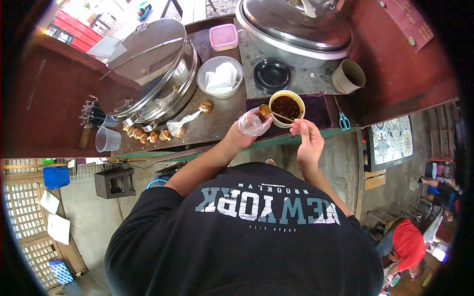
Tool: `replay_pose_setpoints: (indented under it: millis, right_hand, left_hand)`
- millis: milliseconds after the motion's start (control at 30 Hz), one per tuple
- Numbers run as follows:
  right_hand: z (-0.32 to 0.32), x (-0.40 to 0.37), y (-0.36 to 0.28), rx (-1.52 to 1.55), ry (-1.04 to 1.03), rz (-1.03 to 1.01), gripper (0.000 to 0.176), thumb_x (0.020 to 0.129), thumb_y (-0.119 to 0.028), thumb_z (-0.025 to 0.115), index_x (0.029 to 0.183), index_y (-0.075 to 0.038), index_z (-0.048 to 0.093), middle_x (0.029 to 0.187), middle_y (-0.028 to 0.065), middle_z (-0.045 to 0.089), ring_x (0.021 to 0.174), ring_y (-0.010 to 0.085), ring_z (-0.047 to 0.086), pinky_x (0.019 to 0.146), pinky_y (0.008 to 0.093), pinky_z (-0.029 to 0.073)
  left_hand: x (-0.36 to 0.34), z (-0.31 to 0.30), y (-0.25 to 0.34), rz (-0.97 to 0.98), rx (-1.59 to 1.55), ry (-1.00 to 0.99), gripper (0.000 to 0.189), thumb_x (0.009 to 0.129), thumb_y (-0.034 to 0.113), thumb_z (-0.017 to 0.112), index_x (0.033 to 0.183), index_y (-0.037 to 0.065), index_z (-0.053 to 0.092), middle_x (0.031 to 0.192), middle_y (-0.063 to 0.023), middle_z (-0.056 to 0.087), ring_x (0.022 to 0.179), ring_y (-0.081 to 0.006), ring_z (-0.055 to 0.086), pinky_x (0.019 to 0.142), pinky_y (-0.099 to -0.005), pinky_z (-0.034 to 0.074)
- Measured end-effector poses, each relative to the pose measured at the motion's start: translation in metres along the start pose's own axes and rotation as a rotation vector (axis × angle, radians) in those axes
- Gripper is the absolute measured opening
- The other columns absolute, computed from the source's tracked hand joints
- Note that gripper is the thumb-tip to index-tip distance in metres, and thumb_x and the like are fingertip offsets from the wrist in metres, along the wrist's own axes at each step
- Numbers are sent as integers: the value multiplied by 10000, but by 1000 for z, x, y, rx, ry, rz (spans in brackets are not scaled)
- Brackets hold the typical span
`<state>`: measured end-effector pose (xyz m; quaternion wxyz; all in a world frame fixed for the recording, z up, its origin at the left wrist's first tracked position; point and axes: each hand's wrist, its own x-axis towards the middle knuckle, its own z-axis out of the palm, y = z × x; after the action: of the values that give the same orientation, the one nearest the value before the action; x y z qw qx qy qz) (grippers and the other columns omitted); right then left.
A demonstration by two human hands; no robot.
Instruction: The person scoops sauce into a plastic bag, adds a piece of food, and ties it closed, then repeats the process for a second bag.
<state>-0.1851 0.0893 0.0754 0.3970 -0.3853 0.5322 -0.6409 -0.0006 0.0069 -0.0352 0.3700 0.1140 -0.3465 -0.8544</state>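
Observation:
A small clear plastic bag is held in my left hand, its mouth facing up, with some dark sauce showing at the top. My right hand pinches the thin handle of a spoon, whose bowl is over the bag's mouth. The handle crosses in front of a pale tub of dark sauce with bits floating in it. Left of my left hand lies a tied bag of brown sauce, with loose clear plastic beside it. Several more small tied sauce bags line the counter's front edge.
A white bowl holds white plastic. Behind are a pink-lidded box, black plates and a large lidded pot. Steel pans stand left, beside a plastic cup. Scissors and a brown cup are right.

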Motion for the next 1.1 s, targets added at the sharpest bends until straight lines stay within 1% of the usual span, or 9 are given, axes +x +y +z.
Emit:
replay_pose_setpoints:
  millis: [67,133,333,433,500,567,633,733,1100]
  right_hand:
    - [-1,2,-1,79,40,66,232,949,-167,490,978,30,610,834,93,649,722,134,601,704,257,498]
    - [-2,6,0,218,101,171,233,947,-170,494,978,33,604,832,96,647,722,139,604,702,258,501]
    - [-13,15,-1,438,175,388,230,941,-175,505,984,36,585,829,101,641,742,152,610,699,257,503]
    - [-18,18,2,442,194,336,235,941,-177,504,990,38,584,831,102,642,738,148,608,697,253,503]
    - [-21,21,7,362,225,258,235,941,-180,504,984,35,592,828,98,643,733,143,603,696,252,498]
    - [-24,23,15,253,226,180,238,942,-184,505,977,31,600,824,94,643,728,138,599,696,253,494]
    - [-26,23,21,115,194,101,241,942,-189,506,969,28,609,821,90,643,725,134,593,696,256,491]
    - [-25,20,27,12,164,103,246,944,-193,503,961,24,617,819,85,643,722,132,590,697,262,486]
    - [-33,21,28,260,255,271,235,932,-173,515,964,43,603,819,108,638,714,152,595,686,258,493]
  left_hand:
    - [0,-7,-6,16,37,63,410,937,157,375,1317,5,354,1271,-144,464,1197,-237,439,1063,-337,342]
    - [1,18,13,-55,-649,85,429,929,179,422,1311,-7,364,1251,-178,474,1185,-290,451,1057,-386,355]
    - [2,21,14,-49,-637,164,415,888,201,528,1233,-26,474,1186,-197,524,1120,-330,512,1026,-412,398]
    - [2,15,7,-7,-650,149,451,873,184,552,1250,-37,439,1150,-207,530,1078,-331,524,1028,-416,386]
    - [6,9,3,56,34,198,421,871,180,551,1219,-41,469,1124,-205,540,1070,-331,523,1026,-413,389]
    - [6,5,0,45,21,219,393,870,173,549,1192,-45,495,1105,-205,546,1063,-333,522,1024,-412,392]
    - [5,15,8,-39,-686,208,367,869,163,545,1168,-47,516,1093,-207,549,1059,-337,522,1023,-413,393]
    - [3,21,14,-48,-713,191,363,868,157,543,1164,-51,519,1088,-213,548,1062,-341,518,1020,-420,395]
    - [3,18,10,-28,-711,188,381,886,171,515,1199,-46,498,1103,-221,541,1076,-350,515,1013,-436,402]
